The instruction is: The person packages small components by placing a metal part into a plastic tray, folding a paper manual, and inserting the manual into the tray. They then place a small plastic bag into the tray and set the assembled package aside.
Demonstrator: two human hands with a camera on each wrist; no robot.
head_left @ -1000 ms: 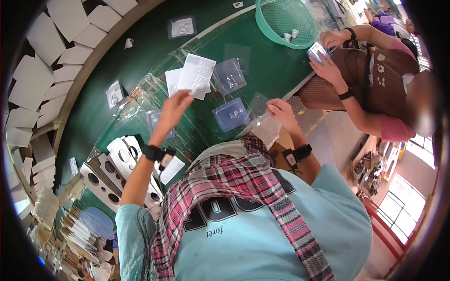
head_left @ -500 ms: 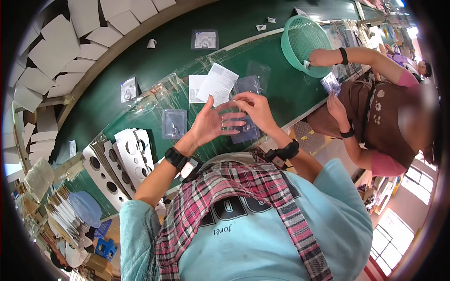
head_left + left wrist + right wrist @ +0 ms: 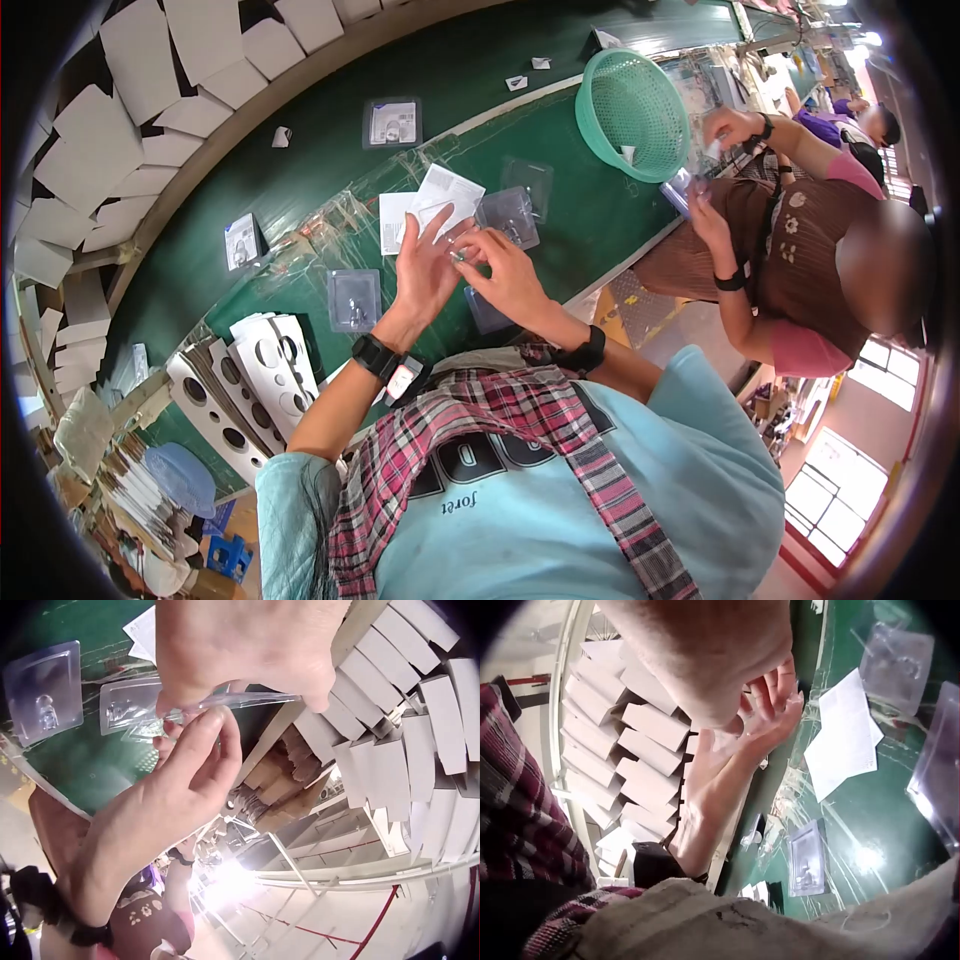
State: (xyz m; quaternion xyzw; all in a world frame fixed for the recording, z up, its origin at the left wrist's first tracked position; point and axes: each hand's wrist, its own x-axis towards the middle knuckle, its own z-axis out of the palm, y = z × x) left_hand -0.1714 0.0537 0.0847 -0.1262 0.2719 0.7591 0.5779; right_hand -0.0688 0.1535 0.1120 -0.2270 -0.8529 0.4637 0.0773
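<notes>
My left hand (image 3: 425, 275) is raised over the green table with its fingers spread, holding a thin clear plastic shell (image 3: 262, 699) by its edges. In the left wrist view the shell shows almost edge-on. My right hand (image 3: 510, 285) meets it from the right, thumb and forefinger pinching at the shell's near side; a small glint shows at these fingertips. Beyond the hands lie white printed cards (image 3: 450, 188), one overlapping another. One clear blister tray (image 3: 355, 300) lies left of my left hand, another (image 3: 512, 215) beyond my right hand.
A green basket (image 3: 590, 120) stands at the far right, beside another person whose hands hold a pack (image 3: 678, 192). Packed cards (image 3: 392, 124) lie farther back. White panels with round holes (image 3: 225, 395) stand at the left. White boxes (image 3: 95, 140) line the far side.
My right hand has brought the clear plastic from the right over to my left hand. Both hands have since shifted slightly left together. The other person's hand has left the basket.
</notes>
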